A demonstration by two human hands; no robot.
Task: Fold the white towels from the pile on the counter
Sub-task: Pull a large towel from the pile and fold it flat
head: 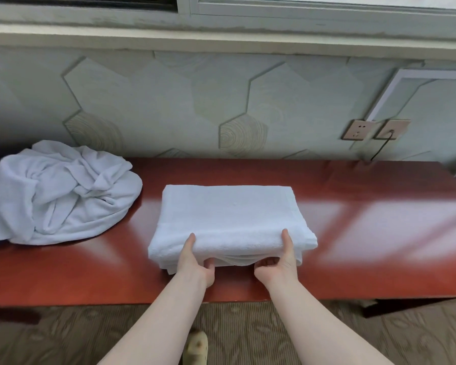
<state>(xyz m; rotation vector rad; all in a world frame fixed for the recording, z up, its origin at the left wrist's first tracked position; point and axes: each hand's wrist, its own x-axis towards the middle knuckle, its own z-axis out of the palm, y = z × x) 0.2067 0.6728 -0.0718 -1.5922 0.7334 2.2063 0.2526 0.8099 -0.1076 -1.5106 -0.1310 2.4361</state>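
A folded white towel (pixel 229 217) lies as a thick rectangle in the middle of the red-brown counter (pixel 353 233). My left hand (pixel 195 262) grips its near edge on the left, thumb on top and fingers tucked under the layers. My right hand (pixel 279 262) grips the same near edge further right in the same way. The near edge is lifted slightly off the counter. A crumpled pile of white towels (pixel 55 191) sits at the counter's left end, apart from the folded one.
A wall with hexagon panels rises behind the counter, with two sockets (pixel 374 129) and a dark cable at the right. The counter's front edge runs just below my wrists. Patterned carpet and a slippered foot (pixel 196 346) are below.
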